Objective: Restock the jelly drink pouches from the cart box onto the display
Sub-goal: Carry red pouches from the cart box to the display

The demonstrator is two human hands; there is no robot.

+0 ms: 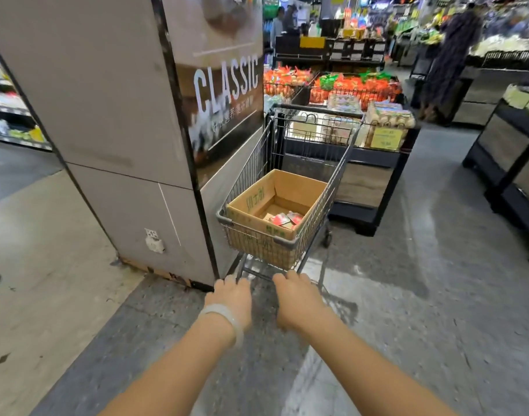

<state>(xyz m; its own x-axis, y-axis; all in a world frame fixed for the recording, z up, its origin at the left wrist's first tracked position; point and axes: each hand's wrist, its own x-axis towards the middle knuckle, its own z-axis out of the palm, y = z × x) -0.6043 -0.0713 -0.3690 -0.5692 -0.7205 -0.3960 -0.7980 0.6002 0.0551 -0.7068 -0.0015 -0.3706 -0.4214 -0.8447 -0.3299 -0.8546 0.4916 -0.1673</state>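
A grey wire shopping cart (pixel 340 175) stands in front of me on the shop floor. An open cardboard box (pixel 257 202) fills its near half. A few red and white jelly drink pouches (pixel 284 219) lie at the bottom of the box. My left hand (pixel 231 292) and my right hand (pixel 296 295) both grip the cart's handle bar, fingers curled over it. Beyond the cart stands a low display (pixel 377 163) with wire baskets holding orange and green packs (pixel 353 85).
A grey pillar (pixel 107 130) with a "CLASSIC" poster (pixel 224 85) stands close to the cart's left side. Dark display stands (pixel 506 163) line the right. A person in dark clothes (pixel 449 64) stands at the far right. Open floor lies between the cart and the right stands.
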